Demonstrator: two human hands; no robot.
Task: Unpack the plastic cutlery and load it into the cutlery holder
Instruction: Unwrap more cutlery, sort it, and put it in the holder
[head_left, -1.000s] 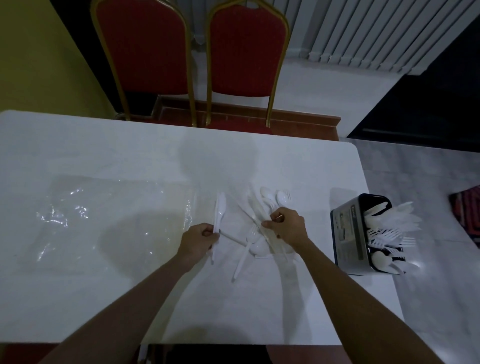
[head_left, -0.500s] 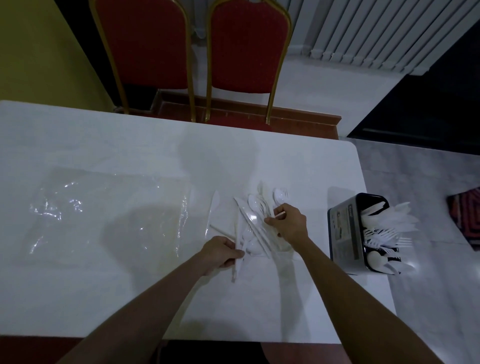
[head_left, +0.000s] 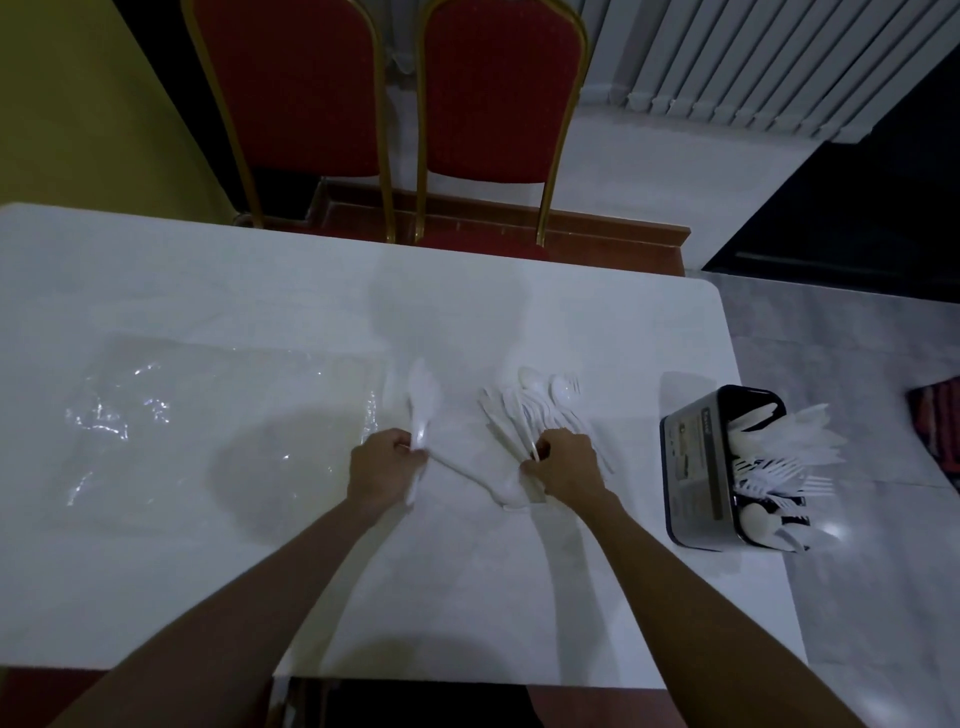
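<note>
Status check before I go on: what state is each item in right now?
Left hand: grips a few white pieces.
Right hand: grips a fanned bundle of spoons and forks.
Loose piece: lies on the table between the hands.
Cutlery holder: stands by the table's right edge, partly loaded.
Plastic bag: lies flat at left, looks emptied.

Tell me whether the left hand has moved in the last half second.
Yes. The left hand, gripping plastic cutlery, has shifted left, away from the cutlery holder and toward the clear plastic bag.
</note>
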